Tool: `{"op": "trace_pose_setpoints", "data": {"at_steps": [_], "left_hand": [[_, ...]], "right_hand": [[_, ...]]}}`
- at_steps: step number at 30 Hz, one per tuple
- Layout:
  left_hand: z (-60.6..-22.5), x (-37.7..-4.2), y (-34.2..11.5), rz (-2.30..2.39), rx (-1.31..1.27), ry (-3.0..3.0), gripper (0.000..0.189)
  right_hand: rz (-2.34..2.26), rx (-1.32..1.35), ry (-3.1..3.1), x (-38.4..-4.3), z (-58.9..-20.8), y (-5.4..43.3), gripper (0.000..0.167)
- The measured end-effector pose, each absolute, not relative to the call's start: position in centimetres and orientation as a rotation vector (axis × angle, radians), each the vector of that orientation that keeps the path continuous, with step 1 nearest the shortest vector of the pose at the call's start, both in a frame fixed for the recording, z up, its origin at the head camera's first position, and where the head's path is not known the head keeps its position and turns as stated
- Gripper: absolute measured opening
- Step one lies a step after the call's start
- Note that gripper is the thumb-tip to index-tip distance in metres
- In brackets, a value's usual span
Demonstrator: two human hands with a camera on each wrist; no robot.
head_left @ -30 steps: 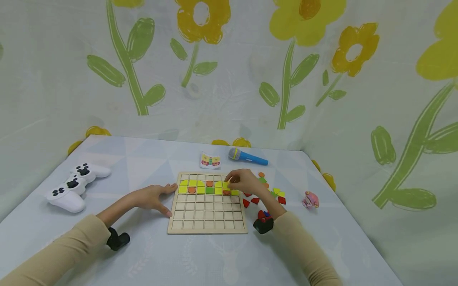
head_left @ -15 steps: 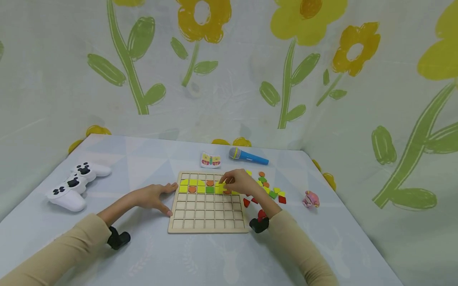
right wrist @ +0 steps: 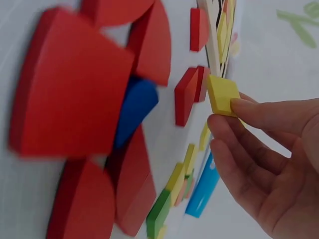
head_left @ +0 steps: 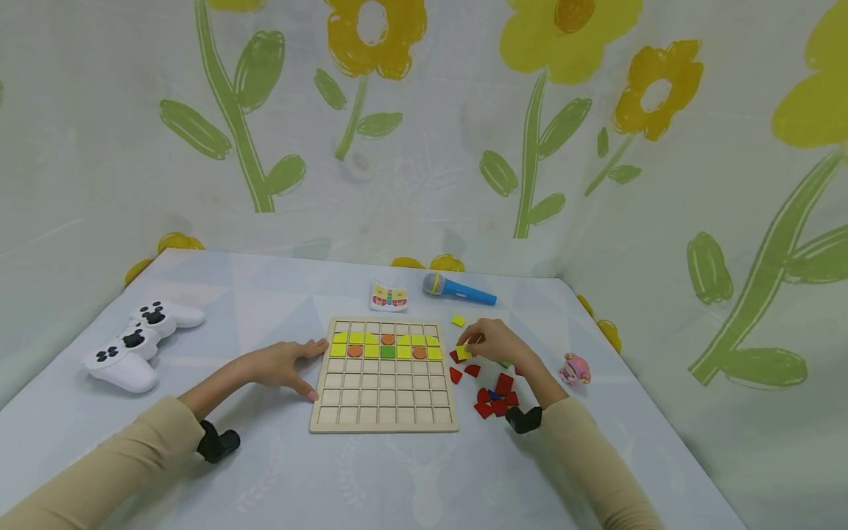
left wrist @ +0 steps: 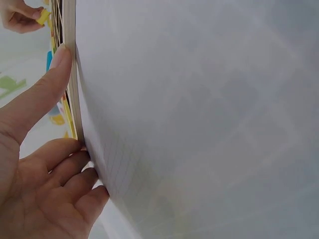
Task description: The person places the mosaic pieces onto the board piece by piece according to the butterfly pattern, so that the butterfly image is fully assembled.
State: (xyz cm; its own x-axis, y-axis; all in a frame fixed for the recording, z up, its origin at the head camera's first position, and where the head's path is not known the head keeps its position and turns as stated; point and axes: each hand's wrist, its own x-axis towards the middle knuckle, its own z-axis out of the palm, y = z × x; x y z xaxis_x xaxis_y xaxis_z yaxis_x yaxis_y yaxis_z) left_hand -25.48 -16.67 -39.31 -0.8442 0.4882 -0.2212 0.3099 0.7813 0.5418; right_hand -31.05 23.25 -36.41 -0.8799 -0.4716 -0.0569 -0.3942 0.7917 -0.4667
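Note:
A wooden grid board point(head_left: 384, 414) lies flat on the table, two of its rows filled with yellow squares, orange discs and one green square. My left hand point(head_left: 281, 364) rests at the board's left side, thumb and fingers touching its edge and spread apart. To the right of the board, my right hand point(head_left: 500, 344) pinches a yellow square tile point(right wrist: 223, 94) between thumb and fingers, held above the table. Under and near that hand lie red pieces point(head_left: 499, 405), a blue piece point(right wrist: 133, 109) and green and yellow tiles, partly hidden in the head view.
A small pattern card point(head_left: 389, 297) and a blue toy microphone point(head_left: 464, 291) lie behind the board. A white game controller point(head_left: 135, 346) is at the left. A pink figurine point(head_left: 575, 369) stands at the right. One yellow tile point(head_left: 458, 321) lies beyond the board's corner.
My right hand has left the board's filled rows and moved right to the loose pieces, where it now holds a yellow tile. The left hand has stayed in place.

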Motion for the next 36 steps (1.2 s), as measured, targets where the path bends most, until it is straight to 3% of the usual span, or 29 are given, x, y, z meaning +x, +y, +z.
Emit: {"op": "trace_pose_setpoints", "data": {"at_steps": [25,36], "left_hand": [[-39.2,-25.4,-16.5,0.715,0.589,2.620,0.105],[-39.4,-25.5,-16.5,0.710,0.587,2.619,0.105]], "right_hand": [[-0.530,-0.471,2.914,-32.1,-36.4,29.9,0.012],[-0.568,-0.400,2.848,-32.4,-36.7,30.6,0.016]]}}
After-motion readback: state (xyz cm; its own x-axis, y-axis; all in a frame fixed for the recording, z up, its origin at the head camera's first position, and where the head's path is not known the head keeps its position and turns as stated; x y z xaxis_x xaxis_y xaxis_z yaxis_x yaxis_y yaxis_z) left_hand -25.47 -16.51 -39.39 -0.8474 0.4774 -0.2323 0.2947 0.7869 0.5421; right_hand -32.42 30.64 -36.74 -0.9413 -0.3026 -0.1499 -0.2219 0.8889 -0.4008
